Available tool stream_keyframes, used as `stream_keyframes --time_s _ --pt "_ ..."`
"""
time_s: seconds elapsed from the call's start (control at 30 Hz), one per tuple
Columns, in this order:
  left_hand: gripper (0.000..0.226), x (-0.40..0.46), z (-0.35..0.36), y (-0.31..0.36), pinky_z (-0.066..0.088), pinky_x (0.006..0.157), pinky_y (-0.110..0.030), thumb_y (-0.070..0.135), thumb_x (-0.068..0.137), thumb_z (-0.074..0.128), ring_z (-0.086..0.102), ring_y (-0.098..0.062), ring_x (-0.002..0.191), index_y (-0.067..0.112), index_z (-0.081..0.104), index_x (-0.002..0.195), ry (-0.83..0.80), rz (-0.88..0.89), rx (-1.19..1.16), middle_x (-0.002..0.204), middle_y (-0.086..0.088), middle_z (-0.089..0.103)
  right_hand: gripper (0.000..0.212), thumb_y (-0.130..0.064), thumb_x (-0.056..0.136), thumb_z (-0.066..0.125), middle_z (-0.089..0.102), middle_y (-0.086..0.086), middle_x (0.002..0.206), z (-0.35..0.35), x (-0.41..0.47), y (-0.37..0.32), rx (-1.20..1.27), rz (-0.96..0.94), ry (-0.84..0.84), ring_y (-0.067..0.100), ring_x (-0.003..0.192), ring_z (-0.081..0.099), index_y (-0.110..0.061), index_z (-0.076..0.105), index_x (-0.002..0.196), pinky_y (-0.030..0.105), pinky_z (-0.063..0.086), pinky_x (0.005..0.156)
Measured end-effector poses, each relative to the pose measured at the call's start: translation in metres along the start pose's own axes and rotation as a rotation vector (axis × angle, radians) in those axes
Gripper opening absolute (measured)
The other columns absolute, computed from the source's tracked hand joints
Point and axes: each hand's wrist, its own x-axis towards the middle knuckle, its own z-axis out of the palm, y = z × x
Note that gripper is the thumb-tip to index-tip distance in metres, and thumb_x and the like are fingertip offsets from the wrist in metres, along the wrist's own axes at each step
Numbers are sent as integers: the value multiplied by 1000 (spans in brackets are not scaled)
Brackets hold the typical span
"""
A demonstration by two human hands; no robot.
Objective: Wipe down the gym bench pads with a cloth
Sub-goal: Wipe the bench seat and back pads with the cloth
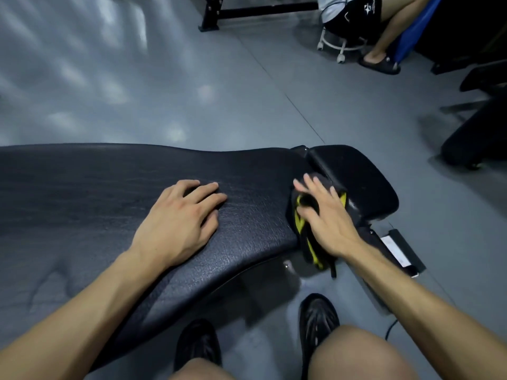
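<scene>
A long black textured bench pad (pixel 96 193) runs across the middle of the view. A smaller black seat pad (pixel 365 176) adjoins it on the right. My left hand (pixel 181 218) rests flat on the long pad, fingers spread. My right hand (pixel 323 215) presses a dark grey cloth with yellow edging (pixel 307 242) against the gap where the two pads meet, fingers straight. Part of the cloth hangs down off the pad's near edge.
Grey floor (pixel 137 78) lies around the bench. A seated person's leg (pixel 384 37) and a wheeled stool (pixel 343 48) are at the top right. Black equipment (pixel 477 144) stands at the right, a black frame (pixel 247 12) at the top. My shoes (pixel 318 322) are below the bench.
</scene>
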Motion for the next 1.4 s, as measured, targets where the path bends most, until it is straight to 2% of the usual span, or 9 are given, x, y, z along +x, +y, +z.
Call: stream_keyframes --time_s 0.1,0.3,0.47,0.57,0.77,0.97,1.1,1.3,1.4 --pt "43 0 -1 0 45 104 -45 40 97 43 51 -28 128 28 65 132 2 4 -12 143 7 60 64 -41 94 37 14 -23 168 -6 -33 15 25 -95 -84 -2 155 3 -45 31 157 31 -5 127" --pt "43 1 -2 0 44 104 -43 40 97 43 51 -26 127 29 64 133 0 -4 -15 143 8 60 61 -45 100 34 17 -8 170 6 48 -32 -40 309 56 11 158 8 -30 32 160 39 -1 128" --pt "49 0 -2 -1 42 107 -42 37 97 36 48 -25 131 21 57 138 -25 -17 -18 146 7 58 69 -44 96 37 20 -6 170 49 17 -112 -25 -278 -144 7 157 8 -24 30 161 33 -5 127" --pt "50 -1 0 -4 42 109 -42 34 97 34 48 -25 135 19 59 138 -35 -19 -15 148 6 56 72 -37 88 40 26 -13 168 36 3 -87 81 -388 -224 0 155 11 -28 33 159 29 -1 128" --pt "44 2 2 -6 42 107 -41 34 98 41 48 -24 131 21 61 135 -23 -10 -21 146 9 57 60 -46 103 34 17 -4 171 4 74 -40 8 341 9 23 159 8 -30 27 161 46 8 126" --pt "49 4 -1 -5 43 105 -42 38 95 33 50 -23 127 22 63 131 -22 -14 -48 142 9 60 76 -62 94 24 7 -11 171 25 24 -64 -74 -126 -164 0 156 -4 -29 20 163 35 -7 127" --pt "50 3 -2 -3 43 106 -41 39 95 32 49 -22 129 23 62 132 -30 -22 -57 143 10 59 89 -82 92 25 3 -15 170 -9 5 -59 -112 -163 -265 -4 154 -4 -32 9 164 29 -3 127" --pt "48 1 -5 -2 42 106 -42 36 96 36 48 -22 130 23 62 134 -38 -31 -85 144 9 59 68 -68 93 55 36 -22 161 -41 -43 -28 -161 -129 -202 -4 148 29 -38 43 153 24 26 121" --pt "46 1 -5 -1 41 107 -41 35 98 36 47 -21 130 23 61 135 -34 -36 -89 145 9 58 32 -46 95 65 69 -19 116 -55 -37 -26 10 -61 14 -2 107 62 -32 70 123 29 50 97"
